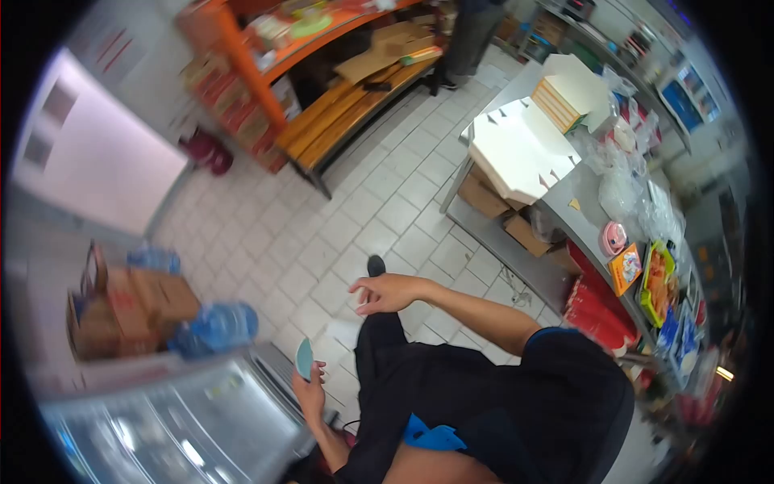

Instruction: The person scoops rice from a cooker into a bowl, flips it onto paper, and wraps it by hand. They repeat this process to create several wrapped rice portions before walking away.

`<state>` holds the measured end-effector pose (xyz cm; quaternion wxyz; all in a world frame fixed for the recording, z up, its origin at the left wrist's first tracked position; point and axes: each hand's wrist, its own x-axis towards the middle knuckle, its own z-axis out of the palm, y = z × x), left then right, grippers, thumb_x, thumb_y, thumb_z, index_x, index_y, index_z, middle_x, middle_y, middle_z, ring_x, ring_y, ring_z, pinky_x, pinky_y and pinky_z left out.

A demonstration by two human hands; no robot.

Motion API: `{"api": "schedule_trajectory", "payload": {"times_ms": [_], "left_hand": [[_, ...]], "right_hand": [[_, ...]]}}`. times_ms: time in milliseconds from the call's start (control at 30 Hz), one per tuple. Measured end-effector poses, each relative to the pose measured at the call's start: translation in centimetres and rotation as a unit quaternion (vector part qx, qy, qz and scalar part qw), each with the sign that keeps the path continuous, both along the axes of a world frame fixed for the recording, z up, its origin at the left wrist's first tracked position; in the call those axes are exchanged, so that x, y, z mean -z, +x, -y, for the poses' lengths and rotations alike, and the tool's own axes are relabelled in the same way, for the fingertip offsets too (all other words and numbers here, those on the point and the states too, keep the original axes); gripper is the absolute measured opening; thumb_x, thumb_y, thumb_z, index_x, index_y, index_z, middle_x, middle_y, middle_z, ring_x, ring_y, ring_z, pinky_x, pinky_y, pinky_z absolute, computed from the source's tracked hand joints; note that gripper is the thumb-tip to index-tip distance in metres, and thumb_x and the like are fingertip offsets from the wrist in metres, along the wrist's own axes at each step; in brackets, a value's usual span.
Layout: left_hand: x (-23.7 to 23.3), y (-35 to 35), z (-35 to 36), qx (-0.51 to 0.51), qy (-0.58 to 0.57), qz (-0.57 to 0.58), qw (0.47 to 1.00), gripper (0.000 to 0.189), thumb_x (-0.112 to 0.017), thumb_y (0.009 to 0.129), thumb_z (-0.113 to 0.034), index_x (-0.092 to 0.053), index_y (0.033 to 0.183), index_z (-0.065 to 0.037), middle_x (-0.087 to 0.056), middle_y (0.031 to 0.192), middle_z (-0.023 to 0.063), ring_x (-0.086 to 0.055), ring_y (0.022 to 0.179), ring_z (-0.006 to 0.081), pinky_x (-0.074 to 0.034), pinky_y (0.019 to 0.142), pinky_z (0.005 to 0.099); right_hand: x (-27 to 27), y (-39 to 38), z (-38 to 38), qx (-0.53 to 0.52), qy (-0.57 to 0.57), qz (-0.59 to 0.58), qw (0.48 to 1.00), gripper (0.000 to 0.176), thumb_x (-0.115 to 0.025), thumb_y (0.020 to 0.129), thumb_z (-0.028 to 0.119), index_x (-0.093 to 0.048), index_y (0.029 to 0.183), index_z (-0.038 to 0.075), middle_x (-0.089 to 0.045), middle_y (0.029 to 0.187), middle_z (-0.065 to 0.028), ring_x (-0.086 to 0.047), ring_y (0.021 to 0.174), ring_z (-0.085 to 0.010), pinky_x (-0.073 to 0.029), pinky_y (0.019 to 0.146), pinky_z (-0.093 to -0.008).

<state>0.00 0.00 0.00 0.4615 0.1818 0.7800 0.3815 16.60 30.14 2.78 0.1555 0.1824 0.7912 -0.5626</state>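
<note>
Low on the left, my left hand [310, 390] is closed around the lower end of a pale teal piece [304, 359] with a curved edge. It could be a scraper or a small dish; its exact kind does not show. My right hand [389, 294] is held out in front of my body over the tiled floor, fingers loosely bent and apart, with nothing in it. Below my left hand is the glass-topped freezer [153, 427].
A metal table [576, 206] on the right bears an open white box [524, 149], plastic bags [621, 181] and a yellow tray [657, 282]. Water bottles [226, 324] and cardboard boxes [133, 310] stand left. A wooden bench [347, 121] and another person [476, 36] are farther back.
</note>
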Motion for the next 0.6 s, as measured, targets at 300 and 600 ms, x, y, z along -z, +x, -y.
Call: {"api": "schedule_trajectory", "payload": {"times_ms": [300, 600], "left_hand": [[-6.1, -0.2, -51.9, 0.239, 0.202, 0.417, 0.853, 0.043, -0.059, 0.098, -0.019, -0.047, 0.136, -0.002, -0.053, 0.136, 0.0091, -0.047, 0.128, 0.0200, -0.036, 0.107, 0.0388], [-6.2, 8.5, -88.8, 0.710, 0.137, 0.260, 0.640, 0.062, -0.066, 0.093, -0.033, -0.042, 0.143, -0.005, -0.055, 0.135, 0.0102, -0.047, 0.128, 0.0228, -0.035, 0.107, 0.0415]], "right_hand": [[-4.6, 2.4, -22.6, 0.347, 0.025, -0.099, 0.932, 0.050, -0.063, 0.093, 0.032, -0.047, 0.125, -0.002, -0.063, 0.119, -0.0217, -0.062, 0.106, -0.0379, -0.049, 0.088, -0.0423], [-4.9, 7.2, -42.6, 0.712, -0.223, -0.269, 0.610, 0.028, -0.042, 0.104, 0.028, -0.054, 0.099, 0.003, -0.055, 0.072, -0.0064, -0.053, 0.064, -0.0143, -0.044, 0.061, -0.0323]]}}
